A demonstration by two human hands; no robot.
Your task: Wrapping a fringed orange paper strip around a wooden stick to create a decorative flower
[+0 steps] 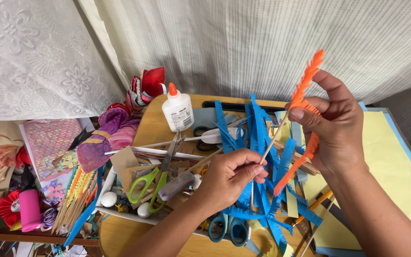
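Note:
My left hand (229, 173) pinches the lower end of a thin wooden stick (273, 139) that slants up to the right. My right hand (331, 128) grips the stick's upper end and pinches an orange fringed paper strip (305, 88) against it. One end of the strip points up past my fingers. The other end hangs down below my palm. Under both hands lies a pile of blue fringed paper strips (258, 128).
A white glue bottle (177, 110) with an orange cap stands on the round wooden table (151, 124). Green-handled scissors (155, 183) lie in a white tray (120, 214). Blue-handled scissors (228, 228) lie at the front. Yellow paper sheets (396, 162) are at right, craft clutter at left.

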